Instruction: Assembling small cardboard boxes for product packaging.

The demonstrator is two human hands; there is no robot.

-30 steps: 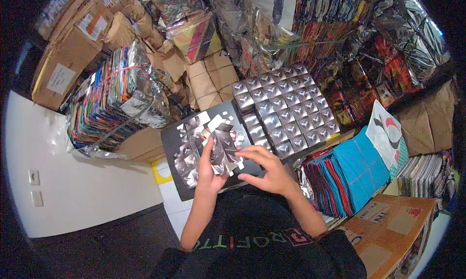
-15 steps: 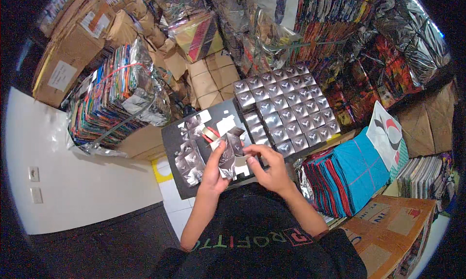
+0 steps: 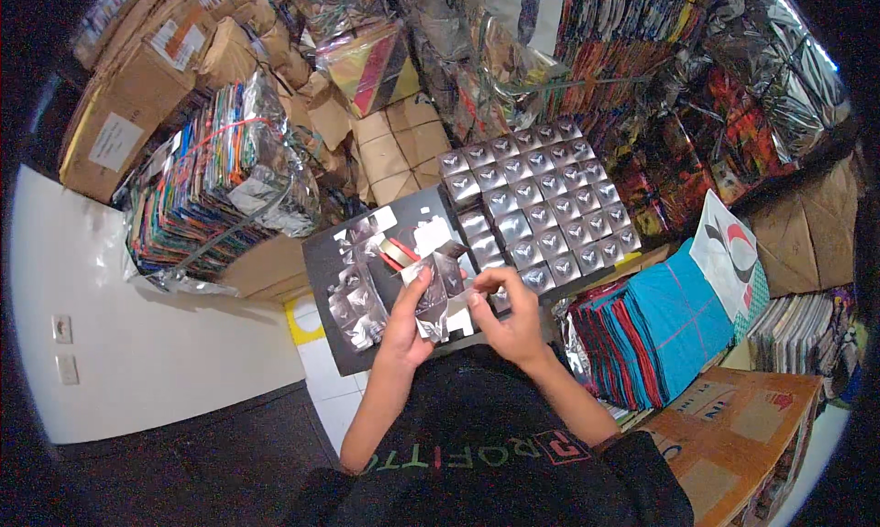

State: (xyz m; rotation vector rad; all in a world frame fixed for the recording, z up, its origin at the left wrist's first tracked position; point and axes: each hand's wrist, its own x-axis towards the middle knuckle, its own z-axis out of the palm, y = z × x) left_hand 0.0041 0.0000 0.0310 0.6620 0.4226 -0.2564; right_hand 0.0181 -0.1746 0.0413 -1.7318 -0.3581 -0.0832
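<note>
My left hand [image 3: 405, 323] is closed around a partly folded dark silver carton [image 3: 444, 284], thumb on its left side, with flaps sticking out. At the carton's right edge my right hand [image 3: 511, 318] has its thumb and index finger bent together; whatever lies between the tips is too small to make out. Just beyond the left hand is a red and cream tape roll [image 3: 396, 253]. Flat silver carton pieces [image 3: 353, 300] and white paper scraps [image 3: 429, 236] lie on the black tabletop [image 3: 321, 252].
Rows of finished-looking silver boxes [image 3: 553, 214] fill the table's right side. Bundled colourful packets [image 3: 206, 183] stand at the left, brown paper parcels [image 3: 401, 147] behind. A blue-covered stack [image 3: 674, 321] and a brown cardboard box [image 3: 742, 435] sit at the right.
My right hand has drawn back slightly from the carton's right edge, its fingertips a little lower. My left hand keeps hold of the carton, which has shifted only slightly.
</note>
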